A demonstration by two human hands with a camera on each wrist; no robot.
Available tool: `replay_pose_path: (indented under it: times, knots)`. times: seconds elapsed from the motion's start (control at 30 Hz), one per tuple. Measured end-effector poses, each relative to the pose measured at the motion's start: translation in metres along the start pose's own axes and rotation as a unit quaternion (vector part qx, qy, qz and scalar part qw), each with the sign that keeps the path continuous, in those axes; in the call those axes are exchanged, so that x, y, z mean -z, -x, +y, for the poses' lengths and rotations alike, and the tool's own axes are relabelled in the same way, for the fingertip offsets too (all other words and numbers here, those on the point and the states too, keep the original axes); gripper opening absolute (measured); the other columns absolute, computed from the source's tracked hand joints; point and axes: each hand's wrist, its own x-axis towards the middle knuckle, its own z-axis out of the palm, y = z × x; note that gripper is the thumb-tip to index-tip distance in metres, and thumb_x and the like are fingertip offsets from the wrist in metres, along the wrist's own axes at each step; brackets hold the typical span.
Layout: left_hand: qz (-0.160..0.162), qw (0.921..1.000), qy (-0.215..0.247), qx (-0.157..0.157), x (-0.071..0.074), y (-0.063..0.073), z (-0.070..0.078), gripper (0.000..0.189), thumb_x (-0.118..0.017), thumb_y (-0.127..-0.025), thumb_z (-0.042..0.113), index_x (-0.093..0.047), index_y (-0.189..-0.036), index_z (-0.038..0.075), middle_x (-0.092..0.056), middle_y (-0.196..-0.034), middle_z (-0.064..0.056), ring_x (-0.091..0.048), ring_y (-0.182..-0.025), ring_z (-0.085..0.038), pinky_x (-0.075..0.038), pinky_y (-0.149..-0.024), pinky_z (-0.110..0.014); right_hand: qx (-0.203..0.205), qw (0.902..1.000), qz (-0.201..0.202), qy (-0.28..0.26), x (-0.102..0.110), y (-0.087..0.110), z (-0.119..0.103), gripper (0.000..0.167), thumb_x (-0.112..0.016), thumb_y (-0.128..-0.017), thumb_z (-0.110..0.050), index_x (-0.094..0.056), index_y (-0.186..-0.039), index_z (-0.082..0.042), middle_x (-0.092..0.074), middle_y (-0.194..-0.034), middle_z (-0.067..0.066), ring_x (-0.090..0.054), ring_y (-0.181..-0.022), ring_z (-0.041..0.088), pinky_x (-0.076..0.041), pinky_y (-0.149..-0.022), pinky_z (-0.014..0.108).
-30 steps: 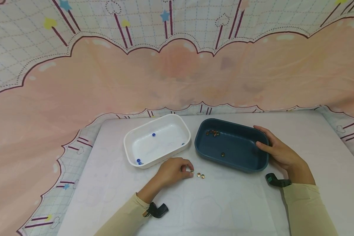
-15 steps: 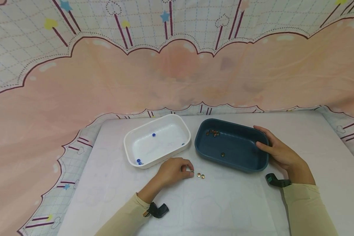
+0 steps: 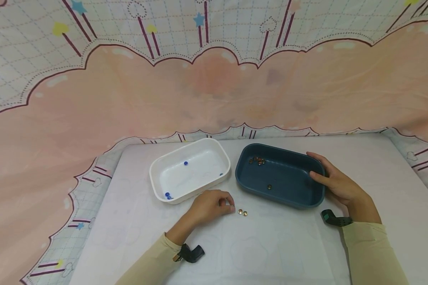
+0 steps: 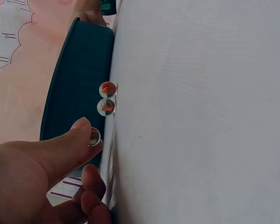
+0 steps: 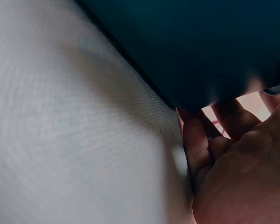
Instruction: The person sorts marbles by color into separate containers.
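My left hand (image 3: 212, 206) is low over the table, pinching a clear glass marble (image 4: 95, 136) between thumb and index finger; the fingers mostly hide it in the head view. Just right of those fingertips, two marbles (image 3: 243, 212) with amber-looking centres lie side by side on the cloth. My right hand (image 3: 342, 188) grips the right end of a dark blue tray (image 3: 289, 174), thumb over the rim and fingers along the outer wall. Inside that tray, several amber marbles (image 3: 259, 161) cluster near the far left corner, and a single marble (image 3: 269, 187) sits near the front wall.
A white tray (image 3: 203, 166) stands to the left of the blue one, holding several blue marbles (image 3: 168, 195). White cloth (image 3: 256, 249) covers the table. Behind it hangs a patterned curtain (image 3: 214, 95). Each wrist wears a black camera.
The marble at my left fingertips showed more earlier and is now mostly covered by them; the thumb has shifted slightly. My right hand and both trays stay in place.
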Motion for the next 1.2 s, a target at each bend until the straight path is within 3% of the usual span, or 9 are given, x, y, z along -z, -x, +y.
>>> replay_pose_path:
  times: [0.37, 1.2]
  knots:
    - [0.007, 0.9996, 0.021, -0.018, 0.0009, -0.0021, 0.0006, 0.005, -0.072, -0.096, 0.026, -0.073, -0.098, 0.022, -0.056, -0.074, 0.009, -0.049, -0.069, -0.005, -0.039, -0.063, -0.021, 0.001, 1.0000, 0.002, 0.000, 0.0001, -0.0002, 0.0005, 0.072, -0.055, -0.106, -0.012, -0.016, -0.164, -0.028, 0.007, -0.171, 0.018, 0.006, -0.154, 0.049, 0.000, -0.116, 0.078]
    - [0.008, 0.9980, 0.060, -0.020, 0.0052, -0.0053, 0.0043, 0.013, -0.059, -0.104, 0.027, -0.068, -0.109, 0.019, -0.062, -0.081, 0.005, -0.053, -0.074, -0.008, -0.044, -0.067, -0.025, 0.002, 1.0000, 0.001, 0.000, 0.0004, -0.0004, 0.0000, 0.072, -0.055, -0.106, -0.012, -0.016, -0.164, -0.028, 0.008, -0.171, 0.018, 0.007, -0.154, 0.048, 0.000, -0.116, 0.078]
